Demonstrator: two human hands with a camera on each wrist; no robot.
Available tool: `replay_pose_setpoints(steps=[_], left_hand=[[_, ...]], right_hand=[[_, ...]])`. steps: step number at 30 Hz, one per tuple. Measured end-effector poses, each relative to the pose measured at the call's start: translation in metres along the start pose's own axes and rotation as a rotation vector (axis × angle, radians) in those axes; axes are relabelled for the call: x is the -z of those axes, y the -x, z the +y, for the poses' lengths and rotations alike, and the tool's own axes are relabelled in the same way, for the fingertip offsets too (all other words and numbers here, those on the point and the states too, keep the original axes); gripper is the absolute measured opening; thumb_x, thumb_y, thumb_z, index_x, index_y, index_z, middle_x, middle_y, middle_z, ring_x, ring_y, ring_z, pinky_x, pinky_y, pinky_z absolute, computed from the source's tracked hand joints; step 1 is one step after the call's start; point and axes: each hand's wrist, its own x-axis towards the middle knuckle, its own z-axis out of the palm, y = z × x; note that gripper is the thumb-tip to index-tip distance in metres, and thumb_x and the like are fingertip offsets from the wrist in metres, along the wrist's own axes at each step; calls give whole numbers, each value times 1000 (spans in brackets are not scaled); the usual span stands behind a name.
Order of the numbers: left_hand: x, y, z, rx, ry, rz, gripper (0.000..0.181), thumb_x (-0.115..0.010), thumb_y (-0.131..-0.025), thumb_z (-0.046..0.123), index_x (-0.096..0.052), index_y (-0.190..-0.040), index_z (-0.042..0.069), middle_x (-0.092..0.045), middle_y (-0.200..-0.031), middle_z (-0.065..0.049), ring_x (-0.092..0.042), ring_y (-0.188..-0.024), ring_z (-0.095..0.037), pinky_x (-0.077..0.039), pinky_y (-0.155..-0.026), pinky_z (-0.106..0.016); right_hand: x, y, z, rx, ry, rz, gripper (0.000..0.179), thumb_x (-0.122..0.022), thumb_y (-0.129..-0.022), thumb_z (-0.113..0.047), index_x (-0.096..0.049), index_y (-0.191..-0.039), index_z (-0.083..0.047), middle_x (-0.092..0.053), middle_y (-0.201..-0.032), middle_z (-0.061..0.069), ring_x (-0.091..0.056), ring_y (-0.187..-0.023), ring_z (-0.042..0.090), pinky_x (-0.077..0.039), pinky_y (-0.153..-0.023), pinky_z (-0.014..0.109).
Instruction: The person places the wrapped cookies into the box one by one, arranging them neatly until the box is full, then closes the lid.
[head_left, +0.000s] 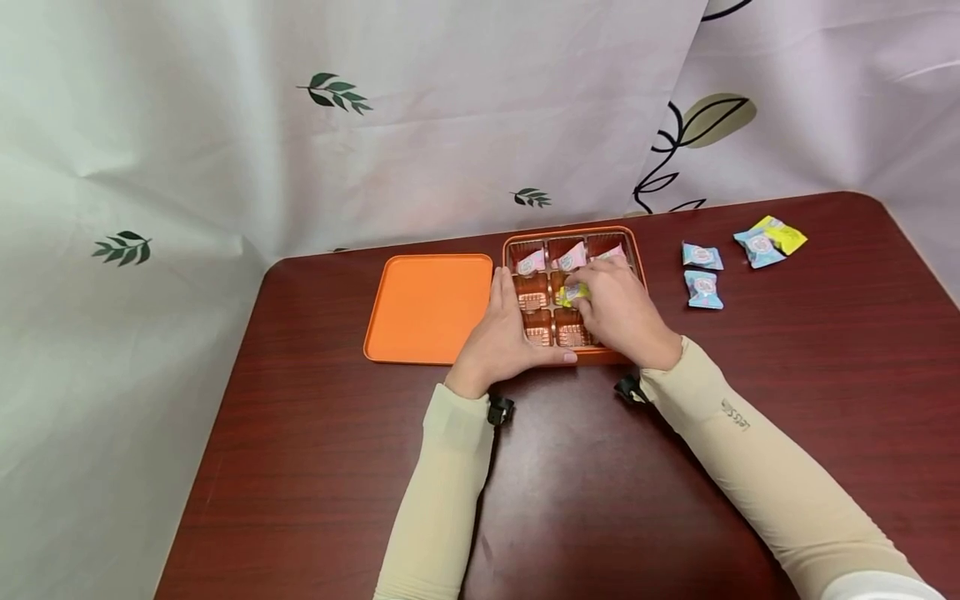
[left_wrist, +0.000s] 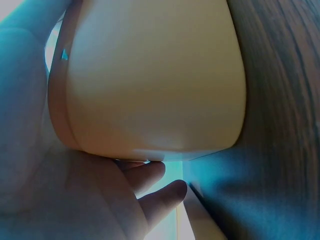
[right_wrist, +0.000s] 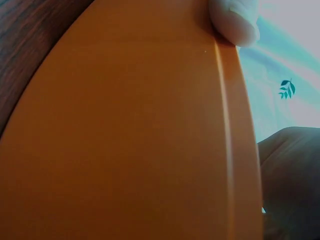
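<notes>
Dark lettering (head_left: pixel 736 415) runs along the cream right sleeve (head_left: pixel 780 483), on the forearm above the cuff; it seems to begin "Lets", and the remaining characters are too small to make out surely. The blue candy wrappers, one nearest the box (head_left: pixel 702 256), one below it (head_left: pixel 704 290) and one farther right (head_left: pixel 759 247), carry printed emblems whose words are too small to read. The pink candy wrappers (head_left: pixel 570 257) in the orange box (head_left: pixel 592 357) bear similar print, equally illegible.
</notes>
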Motion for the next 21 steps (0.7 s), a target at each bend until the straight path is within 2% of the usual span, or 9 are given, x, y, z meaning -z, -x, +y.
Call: replay_pose_setpoints(steps=[13,19,21], left_hand=[[1,1,-1,-7,-22,2,151,-84,-65,68,19,-158,8,22,-166,-9,-16,-152,-26,-46,-103,-39],[1,0,-1,-15,-26,5,151,-84,-65,68,18,-158,7,20,-167,-10,-9,-153,-24,-42,-107,-38],[0,0,-1,-13,-21,4,151,-84,-65,69,18,-158,7,20,-166,-10,-12,-153,-25,-44,-106,-38]], right_hand=[[-3,-4,2,87,10,-50,16,-67,-91,3,-73,-105,5,-71,-108,18,-59,-109,35,-46,-99,47],[-5,-3,2,71,33,-46,17,-66,-93,0,-73,-107,7,-71,-111,19,-59,-112,36,-46,-100,48],[-5,-2,2,66,35,-42,18,-66,-93,0,-72,-108,7,-70,-112,20,-59,-113,37,-45,-101,49]])
